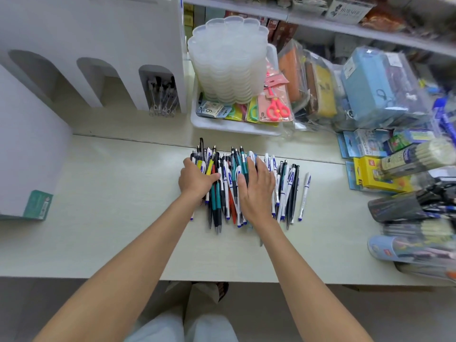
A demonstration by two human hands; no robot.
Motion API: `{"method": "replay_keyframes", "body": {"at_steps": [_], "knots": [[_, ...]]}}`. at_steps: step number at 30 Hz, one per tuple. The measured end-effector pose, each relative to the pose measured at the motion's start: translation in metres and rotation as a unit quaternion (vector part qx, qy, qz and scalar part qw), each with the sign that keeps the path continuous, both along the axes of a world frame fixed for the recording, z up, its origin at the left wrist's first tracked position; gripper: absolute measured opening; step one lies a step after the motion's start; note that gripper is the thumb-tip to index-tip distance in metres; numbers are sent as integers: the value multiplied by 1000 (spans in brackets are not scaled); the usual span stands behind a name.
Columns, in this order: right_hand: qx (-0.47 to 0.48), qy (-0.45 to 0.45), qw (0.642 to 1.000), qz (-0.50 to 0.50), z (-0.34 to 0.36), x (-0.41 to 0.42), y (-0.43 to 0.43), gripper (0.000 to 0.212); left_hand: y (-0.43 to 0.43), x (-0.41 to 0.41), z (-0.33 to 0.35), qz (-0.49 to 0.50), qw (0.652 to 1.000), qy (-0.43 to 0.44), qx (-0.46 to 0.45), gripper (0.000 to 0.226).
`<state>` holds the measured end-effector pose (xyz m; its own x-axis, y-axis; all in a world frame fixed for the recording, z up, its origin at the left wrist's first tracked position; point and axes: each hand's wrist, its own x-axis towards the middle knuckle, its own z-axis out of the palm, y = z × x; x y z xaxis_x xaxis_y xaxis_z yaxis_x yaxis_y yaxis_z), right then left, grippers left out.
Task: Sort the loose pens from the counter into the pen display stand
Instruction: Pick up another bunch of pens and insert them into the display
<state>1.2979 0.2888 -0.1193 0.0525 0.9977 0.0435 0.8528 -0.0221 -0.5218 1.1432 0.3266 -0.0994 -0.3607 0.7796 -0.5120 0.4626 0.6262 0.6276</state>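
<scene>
A pile of loose pens, white, teal, black, yellow and red, lies side by side on the pale counter. My left hand rests on the pile's left part, fingers curled over several pens. My right hand lies flat on the pile's middle, fingers spread. One white pen lies apart at the right. The white pen display stand stands at the back left with three arched slots; the right slot holds several clear pens, the other two look empty.
A white tray behind the pile holds stacked clear plastic lids and packaged scissors. Pencil cases, packaged stationery and boxes crowd the right side. A white box stands at the left. The counter's front edge runs below my forearms.
</scene>
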Motion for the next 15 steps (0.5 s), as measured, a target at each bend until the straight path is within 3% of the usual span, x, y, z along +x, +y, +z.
{"method": "replay_keyframes", "body": {"at_steps": [5, 9, 15], "knots": [[7, -14, 1000, -4, -1, -1, -1, 62, 3, 0, -2, -5, 999, -46, -22, 57], [-3, -2, 1000, 0, 0, -1, -1, 61, -2, -14, -14, 19, 990, -142, 13, 44], [-23, -2, 1000, 2, 5, -1, 1, 62, -7, -36, -4, 106, 957, -264, 55, 42]]}}
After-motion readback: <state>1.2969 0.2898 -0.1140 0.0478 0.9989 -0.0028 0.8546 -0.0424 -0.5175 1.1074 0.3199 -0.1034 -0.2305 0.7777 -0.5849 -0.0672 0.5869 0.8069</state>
